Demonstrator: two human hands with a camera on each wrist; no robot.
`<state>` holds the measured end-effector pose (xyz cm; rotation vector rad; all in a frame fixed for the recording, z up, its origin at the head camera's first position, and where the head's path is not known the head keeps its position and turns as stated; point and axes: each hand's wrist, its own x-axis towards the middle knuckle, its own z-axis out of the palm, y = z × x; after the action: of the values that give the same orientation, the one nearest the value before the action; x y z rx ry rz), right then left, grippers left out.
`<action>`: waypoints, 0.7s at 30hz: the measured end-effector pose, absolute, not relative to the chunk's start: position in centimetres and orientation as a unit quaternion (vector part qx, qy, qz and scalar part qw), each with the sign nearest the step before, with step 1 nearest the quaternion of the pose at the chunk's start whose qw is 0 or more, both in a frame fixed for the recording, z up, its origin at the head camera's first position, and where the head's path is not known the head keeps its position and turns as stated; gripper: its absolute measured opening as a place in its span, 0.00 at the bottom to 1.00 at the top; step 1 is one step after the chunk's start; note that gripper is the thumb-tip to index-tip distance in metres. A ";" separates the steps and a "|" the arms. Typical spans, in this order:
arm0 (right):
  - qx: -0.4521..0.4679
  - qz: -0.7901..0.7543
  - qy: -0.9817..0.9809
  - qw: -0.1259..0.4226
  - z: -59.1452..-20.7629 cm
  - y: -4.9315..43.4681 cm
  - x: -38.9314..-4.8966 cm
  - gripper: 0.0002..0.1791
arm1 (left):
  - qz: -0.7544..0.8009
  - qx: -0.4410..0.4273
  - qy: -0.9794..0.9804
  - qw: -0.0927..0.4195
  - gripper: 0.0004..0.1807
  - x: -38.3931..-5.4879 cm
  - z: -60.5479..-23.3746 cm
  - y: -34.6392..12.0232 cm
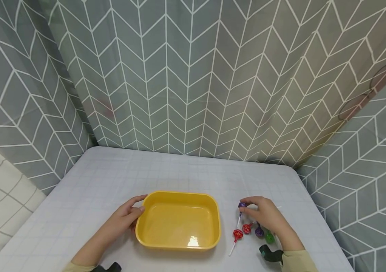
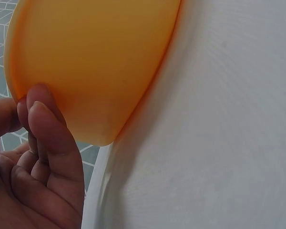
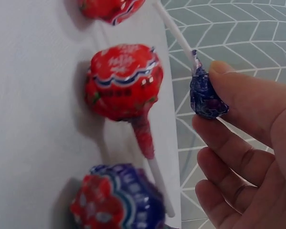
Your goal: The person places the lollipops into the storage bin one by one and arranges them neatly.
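Observation:
My left hand (image 1: 124, 217) grips the left rim of a yellow plastic tray (image 1: 176, 223), thumb and fingers at its edge; the left wrist view shows this tray (image 2: 95, 67) from outside. To its right, my right hand (image 1: 266, 213) pinches a purple-wrapped lollipop (image 3: 207, 98) by its head between thumb and index finger, stick pointing away from the palm. Below that hand lie two red lollipops, one red lollipop (image 1: 238, 235) nearer the tray and another red lollipop (image 1: 247, 228) beside it. A purple lollipop (image 1: 259, 231) and a green lollipop (image 1: 269, 237) lie nearer the wrist.
A white cloth (image 1: 165, 168) with a faint grid covers the table. Grey curtains (image 1: 179, 75) with white chevron lines hang behind and at the sides. Dark straps (image 1: 270, 254) sit at the wrists, by the beige sleeves (image 1: 298, 261).

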<state>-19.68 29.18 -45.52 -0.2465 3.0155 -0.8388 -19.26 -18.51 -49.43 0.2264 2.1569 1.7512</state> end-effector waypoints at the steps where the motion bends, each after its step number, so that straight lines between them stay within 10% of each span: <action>1: -0.076 -0.269 0.960 0.000 -45.5 29.1 -19.7 0.20 | 0.618 0.079 0.762 0.176 0.32 -19.2 -49.4 -18.5; 21: -0.151 -0.279 0.948 -0.031 -42.9 25.4 -20.8 0.21 | 0.621 0.074 0.762 0.170 0.35 -19.2 -49.5 -18.5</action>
<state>-20.81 25.44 -42.88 -0.4825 3.0371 -0.8951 -19.15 -18.50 -49.52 0.2116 2.1643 1.7649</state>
